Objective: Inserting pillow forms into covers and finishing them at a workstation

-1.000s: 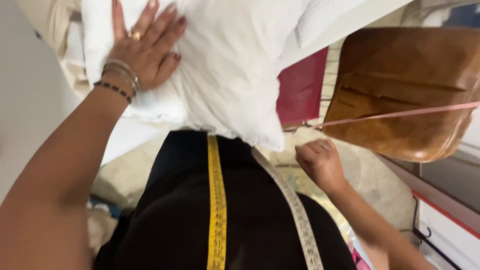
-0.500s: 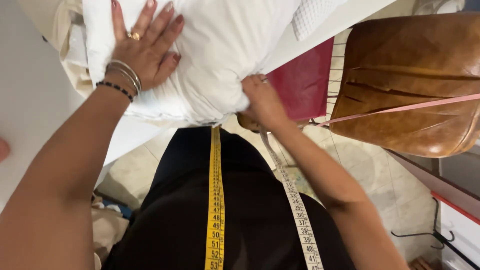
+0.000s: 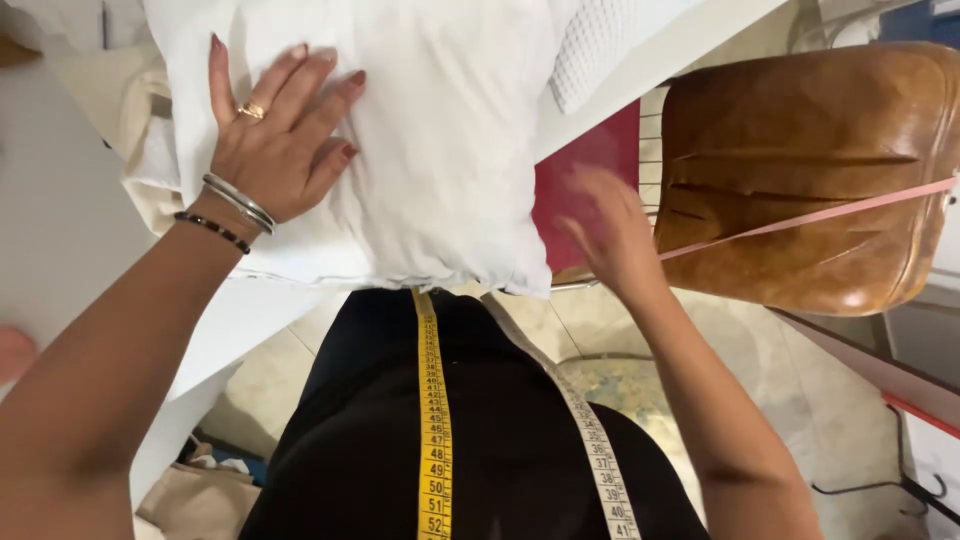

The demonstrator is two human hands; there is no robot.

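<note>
View: looking down from head cam at a person's own two arms, w/ black clothing below.
White cloth: a soft, thick white fabric bundle [image 3: 440, 150] lies on a white table [image 3: 60, 230], its near edge hanging just over the table edge, right in front of the person.
Left hand: left hand [image 3: 275, 135] lies flat on top of the cloth, palm down, fingers spread apart, not gripping. Gold ring on one finger; silver bangles and a dark bead bracelet at the wrist.
Right hand: right hand [image 3: 615, 235] is blurred, open w/ fingers apart, holding nothing, just beside the cloth's right edge; can't tell if it touches.
Tape: a measuring tape [image 3: 433, 420] hangs round the neck, one yellow strip and one white strip running down over the black clothing.
Right side: a brown leather chair seat [image 3: 800, 170] w/ a pink ribbon [image 3: 800, 215] stretched across it; a red panel [image 3: 590, 180] sits between cloth and chair.
Floor: pale tiled floor [image 3: 800, 400] under the right arm.
</note>
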